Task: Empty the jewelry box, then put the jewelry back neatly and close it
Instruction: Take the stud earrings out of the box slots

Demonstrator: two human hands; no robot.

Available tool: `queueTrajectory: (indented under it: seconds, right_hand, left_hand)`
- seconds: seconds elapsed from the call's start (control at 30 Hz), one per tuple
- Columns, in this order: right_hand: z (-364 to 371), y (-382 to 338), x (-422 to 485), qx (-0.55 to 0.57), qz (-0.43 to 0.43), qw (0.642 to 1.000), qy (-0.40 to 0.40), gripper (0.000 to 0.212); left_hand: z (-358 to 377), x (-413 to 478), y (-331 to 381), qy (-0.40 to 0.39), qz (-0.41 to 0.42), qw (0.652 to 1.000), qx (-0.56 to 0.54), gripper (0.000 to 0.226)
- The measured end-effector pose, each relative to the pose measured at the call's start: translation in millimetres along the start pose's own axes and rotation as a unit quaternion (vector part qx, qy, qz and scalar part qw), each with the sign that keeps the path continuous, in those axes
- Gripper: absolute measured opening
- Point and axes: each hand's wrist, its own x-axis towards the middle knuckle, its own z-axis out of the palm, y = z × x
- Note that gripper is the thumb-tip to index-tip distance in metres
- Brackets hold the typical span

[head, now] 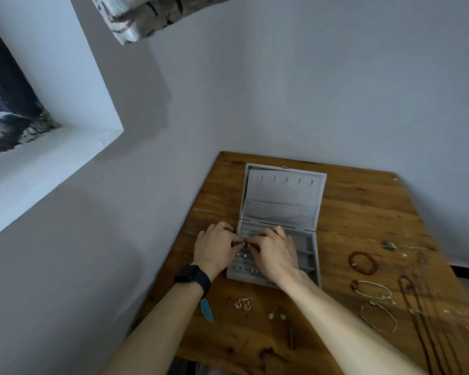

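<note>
Head view: my left hand [217, 246] and right hand [274, 253] pinch a small item, too tiny to identify, with narrow fingers over the open jewelry box [275, 234] mid-counter [363, 212]; seating it gently into a ring slot seems best.

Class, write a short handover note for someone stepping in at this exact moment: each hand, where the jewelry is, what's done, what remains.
Left hand and right hand: both over the left side of the open jewelry box, fingertips pinching something small together; the piece itself is too small to identify.
Box: lid up; several small pieces already sit in the front-left slots.
On the table: red bead bracelet, two thin bangles, dark necklaces at right, earrings in front of the box.
Done: some small pieces are seated.
Left: seat this piece, return the rest, close the lid.
</note>
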Motion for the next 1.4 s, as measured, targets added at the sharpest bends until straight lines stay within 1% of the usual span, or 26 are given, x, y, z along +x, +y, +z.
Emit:
queueTrajectory:
  seconds: [0.17,0.23,0.37,0.43,0.5,0.53,0.6,0.67,0.77,0.87,1.07,1.27,1.4]
  right_hand:
    - [1,-1,5,-0.006,0.0,1.0,0.0,0.03]
    - [-1,1,4,0.015,0.005,1.0,0.006,0.029]
    - [-16,11,-14,0.132,0.043,0.989,0.047,0.024]
    - [-29,19,-37,0.219,0.069,0.971,0.071,0.019]
    - [-42,26,-69,0.297,0.097,0.947,0.079,0.014]
    - [-46,30,-87,0.321,0.107,0.938,0.08,0.012]
    - [-48,39,-120,0.345,0.126,0.927,0.082,0.012]
    - [-41,49,-147,0.336,0.136,0.929,0.07,0.014]
    - [-27,60,-175,0.308,0.151,0.938,0.042,0.015]
    - [-22,66,-186,0.291,0.158,0.943,0.035,0.014]
    - [-19,73,-181,0.241,0.143,0.96,0.008,0.02]
    - [-16,76,-176,0.22,0.13,0.967,-0.005,0.025]
    - [-15,75,-176,0.228,0.133,0.964,0.014,0.029]
  left_hand:
    - [-2,7,3,0.0,0.008,1.0,0.016,0.027]
    - [-3,6,4,0.005,0.016,1.0,0.014,0.027]
    - [-12,-4,6,0.063,0.01,0.998,-0.014,0.026]
    - [-18,-14,10,0.103,0.012,0.994,-0.042,0.025]
    - [-22,-29,20,0.128,0.041,0.987,-0.092,0.021]
    - [-23,-39,26,0.124,0.059,0.983,-0.122,0.02]
    - [-19,-58,42,0.087,0.095,0.978,-0.164,0.02]
    - [-11,-74,58,0.038,0.118,0.978,-0.168,0.021]
    - [9,-89,77,-0.024,0.157,0.977,-0.141,0.021]
    - [27,-95,91,-0.053,0.174,0.979,-0.093,0.023]
    - [40,-97,110,-0.033,0.177,0.983,-0.028,0.024]
    - [48,-103,116,0.014,0.136,0.991,0.009,0.026]
    - [53,-110,119,0.056,0.11,0.992,0.029,0.024]
